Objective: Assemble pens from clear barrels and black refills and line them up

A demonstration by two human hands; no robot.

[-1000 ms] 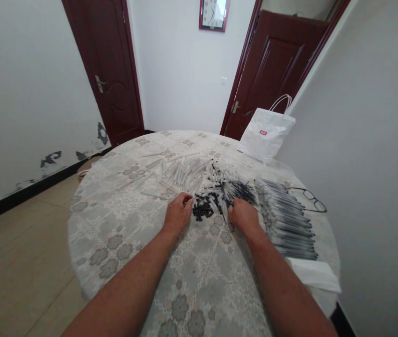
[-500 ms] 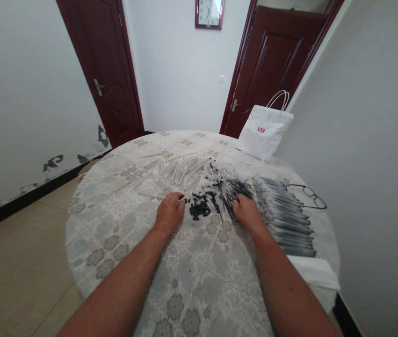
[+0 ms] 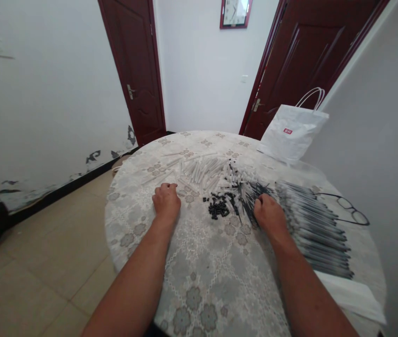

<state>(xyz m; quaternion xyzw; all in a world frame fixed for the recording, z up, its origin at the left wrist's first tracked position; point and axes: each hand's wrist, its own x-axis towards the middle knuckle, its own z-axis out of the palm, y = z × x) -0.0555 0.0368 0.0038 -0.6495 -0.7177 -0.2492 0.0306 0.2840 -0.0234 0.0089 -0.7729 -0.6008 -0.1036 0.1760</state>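
My left hand [image 3: 166, 202] rests at the left of the table with its fingers curled down, close to the loose clear pen barrels [image 3: 204, 171]. What it holds, if anything, is hidden. My right hand [image 3: 269, 215] is closed at the near right edge of a pile of thin dark pen refills [image 3: 246, 203]; its fingertips are hidden from me. Between the hands lies a heap of small black pen parts [image 3: 218, 208]. Small whitish parts [image 3: 244, 173] lie behind the refills. To the right of my right hand, pens [image 3: 320, 229] are lined up in a row.
The round table wears a patterned cloth [image 3: 199, 262]. A white paper bag [image 3: 293, 133] stands at the back right, and eyeglasses [image 3: 351, 210] lie beyond the pen row. White material [image 3: 351, 295] lies at the front right. Walls and two doors surround the table.
My left hand has moved left, away from the black parts toward the barrels' left side. My right hand stays by the refills. The view has turned left.
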